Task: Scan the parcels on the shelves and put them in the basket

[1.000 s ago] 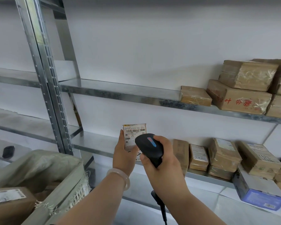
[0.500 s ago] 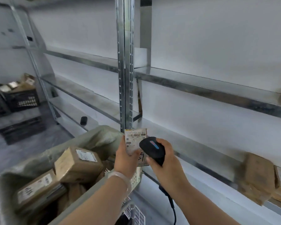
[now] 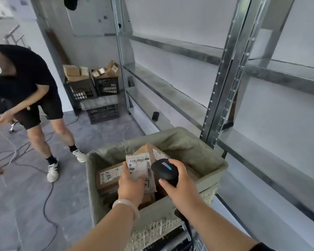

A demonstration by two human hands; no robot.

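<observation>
My left hand (image 3: 131, 185) grips a small brown parcel (image 3: 140, 166) with a white barcode label, held upright over the basket (image 3: 214, 171). The basket is lined with a grey-green sack and holds several cardboard parcels (image 3: 109, 176). My right hand (image 3: 179, 182) grips a black handheld scanner (image 3: 164, 169) with a blue light, just right of the parcel and close to its label. The scanner's cable hangs down below my right wrist.
Metal shelves (image 3: 170, 95) run along the right, with an upright post (image 3: 223, 84) just behind the basket. A person in black (image 3: 29, 84) bends over cables on the floor at left. Black crates with boxes (image 3: 92, 86) stand at the back wall.
My view has swung left from the shelves to the basket. Both hands, still holding the parcel and scanner, have come over the basket. The stocked shelves are out of view.
</observation>
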